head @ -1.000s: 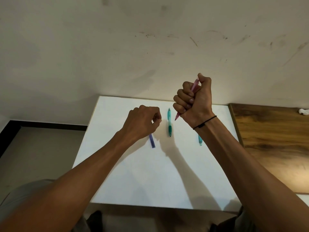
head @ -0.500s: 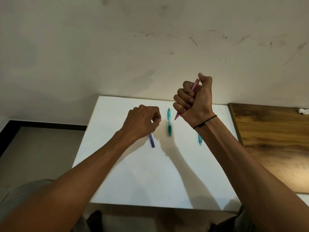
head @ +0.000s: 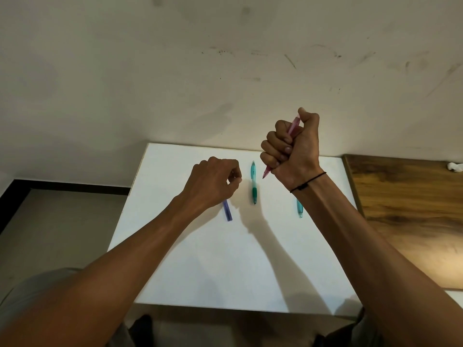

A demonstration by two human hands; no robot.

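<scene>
A big pale wall [head: 225, 71] with dark marks fills the top. Below it is a white table [head: 225, 259], and a brown wooden table [head: 413, 209] touches its right side. A grey floor [head: 50, 221] shows on the left.

Two bare arms reach over the white table. The right hand [head: 293, 149] is up in the air, above the far side of the table. It is a tight fist, with all its fingers and the thumb wrapped round a pink pen [head: 293, 126]. The pen is tilted. Its top pokes out by the thumb and its tip pokes out under the fist, pointing down at the table.

The left hand [head: 213, 182] is lower, over the middle of the table. Its fingers are curled in. A blue pen [head: 228, 211] sticks out from under it, toward the person. The top of this pen is hidden, so I cannot tell if the fingers hold it.

A green pen [head: 253, 182] lies flat on the table between the two hands. A light blue-green pen [head: 299, 210] peeks out from behind the right wrist.

A thin black string [head: 309, 181] goes round the right wrist. A small white crumpled thing [head: 454, 167] sits at the far end of the wooden table.
</scene>
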